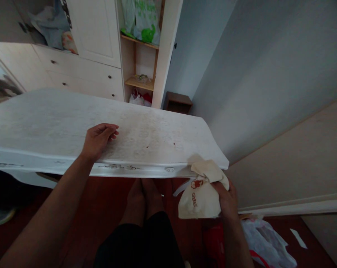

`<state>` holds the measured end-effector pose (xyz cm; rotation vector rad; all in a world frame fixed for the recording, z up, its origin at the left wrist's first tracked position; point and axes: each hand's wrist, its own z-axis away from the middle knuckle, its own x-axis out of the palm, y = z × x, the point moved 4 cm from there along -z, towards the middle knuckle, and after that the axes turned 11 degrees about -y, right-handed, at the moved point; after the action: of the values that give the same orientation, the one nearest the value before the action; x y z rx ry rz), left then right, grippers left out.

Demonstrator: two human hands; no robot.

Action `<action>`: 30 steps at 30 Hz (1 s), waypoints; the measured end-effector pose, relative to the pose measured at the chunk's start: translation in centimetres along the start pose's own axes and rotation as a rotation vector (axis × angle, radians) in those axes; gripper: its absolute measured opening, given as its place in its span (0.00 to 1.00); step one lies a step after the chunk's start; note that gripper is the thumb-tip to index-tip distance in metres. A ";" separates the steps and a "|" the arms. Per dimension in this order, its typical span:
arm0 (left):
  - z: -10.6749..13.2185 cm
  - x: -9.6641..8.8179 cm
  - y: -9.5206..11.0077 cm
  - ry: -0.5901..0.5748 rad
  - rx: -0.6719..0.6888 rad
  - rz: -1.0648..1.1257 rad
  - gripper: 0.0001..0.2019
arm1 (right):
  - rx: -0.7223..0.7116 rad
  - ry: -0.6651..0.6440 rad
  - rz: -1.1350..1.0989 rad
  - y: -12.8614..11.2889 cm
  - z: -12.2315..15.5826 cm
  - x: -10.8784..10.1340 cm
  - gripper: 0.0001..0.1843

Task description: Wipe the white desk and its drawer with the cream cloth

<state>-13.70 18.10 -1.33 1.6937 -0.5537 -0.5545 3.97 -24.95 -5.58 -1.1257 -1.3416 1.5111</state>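
A white worn table [45, 123] stretches across the view in front of me. My left hand [99, 139] rests on its top near the front edge, fingers loosely curled and together, holding nothing. My right hand [227, 199] is closed on a cream cloth [200, 193] with a red-brown print, bunched up against the table's front right corner and hanging below the edge. Under the table I see my legs and bare feet [144, 197] on the dark red floor.
A white wardrobe with drawers [82, 74] and open shelves holding plastic bags [142, 20] stands behind the table. A small dark wooden stand [178, 102] sits by the grey wall. Plastic bags [265, 242] lie on the floor at lower right.
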 end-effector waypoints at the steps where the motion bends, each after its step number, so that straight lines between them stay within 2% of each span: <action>1: -0.1 -0.1 -0.2 0.000 -0.002 -0.004 0.09 | -0.053 -0.009 -0.050 -1.3 -0.3 0.3 0.24; 3: -0.2 -0.3 -0.4 -0.006 -0.005 -0.007 0.11 | -0.239 0.015 -0.091 -4.3 -1.4 0.8 0.21; 5: -0.3 -0.4 -0.5 -0.015 -0.008 -0.005 0.12 | -0.505 0.077 0.022 -7.6 -2.9 1.7 0.19; 8: -0.3 -0.4 -0.5 -0.013 -0.001 -0.004 0.12 | -0.927 0.093 0.441 -11.2 -5.1 4.5 0.24; 10: -0.3 -0.5 -0.5 -0.008 0.004 0.002 0.11 | -1.086 0.040 0.700 -11.7 -6.8 7.1 0.28; 12: -0.4 -0.5 -0.6 -0.002 0.005 0.010 0.10 | -1.100 -0.039 0.922 -10.8 -8.7 9.8 0.30; 14: -0.4 -0.6 -0.8 -0.002 0.007 0.016 0.10 | -1.010 -0.158 1.112 -9.3 -10.4 12.3 0.30; 18: -0.5 -0.6 -0.9 -0.011 0.009 0.021 0.10 | -0.818 -0.287 1.290 -7.8 -11.9 14.9 0.29; 22: -0.5 -0.6 -0.6 0.011 -0.006 0.036 0.09 | -0.774 -0.424 1.360 -8.0 -12.0 15.3 0.31; 25: -0.5 -0.6 -0.6 0.013 0.001 0.059 0.09 | -0.750 -0.574 1.299 -8.1 -12.8 15.1 0.36; 28: -0.4 -0.7 -0.6 0.009 0.010 0.063 0.10 | -0.763 -0.722 1.109 -8.4 -14.0 14.2 0.43; 30: -0.3 -0.7 -0.6 0.009 0.008 0.055 0.10 | -0.786 -0.705 0.905 -8.9 -15.0 12.8 0.43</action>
<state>-14.00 18.91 -1.83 1.6830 -0.5951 -0.5050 14.88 -7.59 1.31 -1.9793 -2.1879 2.2272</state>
